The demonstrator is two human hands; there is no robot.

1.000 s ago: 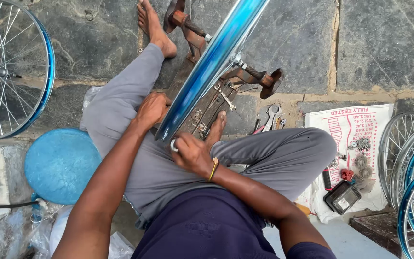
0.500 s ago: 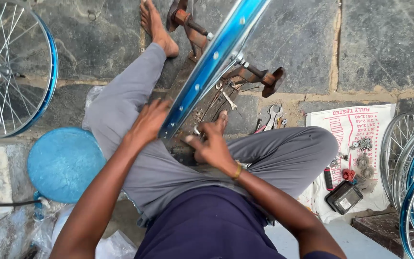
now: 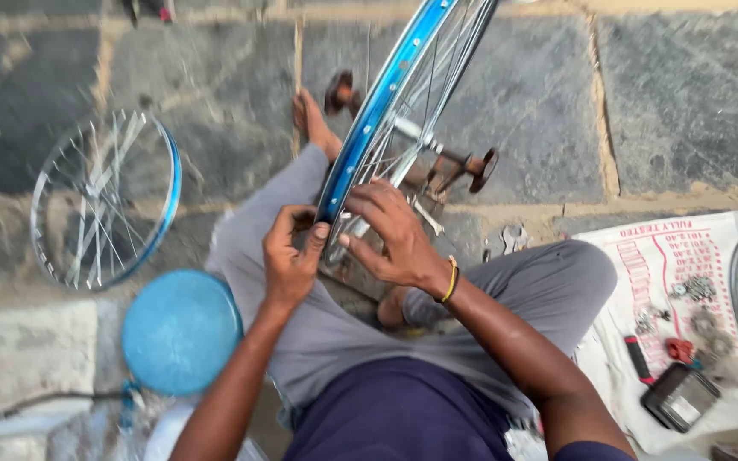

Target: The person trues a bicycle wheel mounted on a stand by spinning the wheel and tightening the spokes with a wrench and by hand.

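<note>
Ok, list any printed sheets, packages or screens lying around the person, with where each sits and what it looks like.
Printed sheet: flat on the stone ground at the right, beside the person's knee; white, rectangular, red print, small metal parts on it.
Dark flat device: near the sheet's lower edge; black, rectangular, its pale face possibly a screen or label, too small to tell.

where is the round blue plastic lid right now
In the head view the round blue plastic lid lies on the ground at lower left, beside the person's left knee and below the loose spoked wheel.
</note>
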